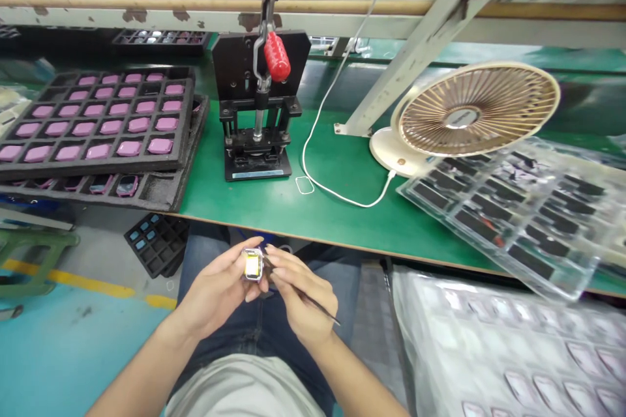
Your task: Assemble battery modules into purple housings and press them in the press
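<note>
1. At the far left, low down: a green stool (pixel 29 257) on the floor.
2. Next, on the green desk (pixel 337 225): black trays (pixel 98 168), stacked up. In the top one, rows of purple watch cases (pixel 111 127). Peeking out of the lower one, a few dark-faced watches (pixel 128 186).
3. Below the desk edge: a small black tray (pixel 163 253) with a few blue bits (pixel 141 244) in it.
4. With the left hand (pixel 215 293), pinching one small watch case (pixel 253 264), thumb and fingertips closed in on its sides.
5. About that small watch case: up over the lap (pixel 252 329), just in front of the desk edge. Open side up, yellow and white showing inside. Long way running from the belly toward the desk. Rim partly hidden by fingertips.
6. Straight ahead, past the desk edge: a black press (pixel 239 109) with a red handle (pixel 277 57), standing upright.
7. Just right of the press: a thin white loop (pixel 304 176), lying flat.
8. With the right hand (pixel 303 293), gripping a thin dark tool (pixel 320 308) like a pen, fingers bent close around it. Tip at the right side of the small watch case; cannot tell if touching. Back end pointing down and right.
9. Farther right: a white cord (pixel 369 206), curving over to a round fan (pixel 462 117), tipped back.
10. Beside the fan: clear plastic trays (pixel 577 287), set crooked, poking past the desk edge.
11. At the bottom right: rows of pale frames (pixel 521 388) under see-through plastic (pixel 435 313).
</note>
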Tool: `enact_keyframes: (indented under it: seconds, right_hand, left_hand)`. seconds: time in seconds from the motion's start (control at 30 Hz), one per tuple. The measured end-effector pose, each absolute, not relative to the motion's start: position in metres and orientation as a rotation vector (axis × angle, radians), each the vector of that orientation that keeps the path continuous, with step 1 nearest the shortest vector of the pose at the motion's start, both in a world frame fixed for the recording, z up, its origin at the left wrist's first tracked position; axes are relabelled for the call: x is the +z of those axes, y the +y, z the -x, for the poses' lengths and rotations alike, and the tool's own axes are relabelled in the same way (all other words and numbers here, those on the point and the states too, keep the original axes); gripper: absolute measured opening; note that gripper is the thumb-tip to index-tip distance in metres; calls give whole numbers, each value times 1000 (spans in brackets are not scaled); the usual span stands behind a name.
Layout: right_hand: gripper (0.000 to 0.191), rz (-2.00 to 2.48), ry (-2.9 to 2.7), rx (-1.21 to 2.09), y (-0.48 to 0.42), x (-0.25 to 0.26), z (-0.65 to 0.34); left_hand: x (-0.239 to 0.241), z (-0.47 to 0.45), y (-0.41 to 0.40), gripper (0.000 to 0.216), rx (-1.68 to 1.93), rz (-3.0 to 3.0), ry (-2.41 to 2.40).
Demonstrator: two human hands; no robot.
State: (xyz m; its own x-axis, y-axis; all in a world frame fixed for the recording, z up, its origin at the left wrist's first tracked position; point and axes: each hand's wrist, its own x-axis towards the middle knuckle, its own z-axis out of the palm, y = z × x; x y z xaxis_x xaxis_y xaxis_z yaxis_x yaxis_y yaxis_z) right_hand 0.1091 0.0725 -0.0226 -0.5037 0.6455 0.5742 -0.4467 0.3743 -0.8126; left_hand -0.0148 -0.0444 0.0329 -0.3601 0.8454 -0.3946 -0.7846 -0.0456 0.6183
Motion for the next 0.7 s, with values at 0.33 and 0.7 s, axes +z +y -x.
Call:
enact_keyframes:
  seconds: [0.33, 0.7]
  right_hand:
    - [17, 763, -1737, 962, 209, 31, -89]
    - [33, 786, -2079, 718, 235, 51, -108]
  left_hand:
    - [20, 22, -45, 53, 1693, -60, 952]
    - [23, 12, -56, 55, 1665, 64, 1146]
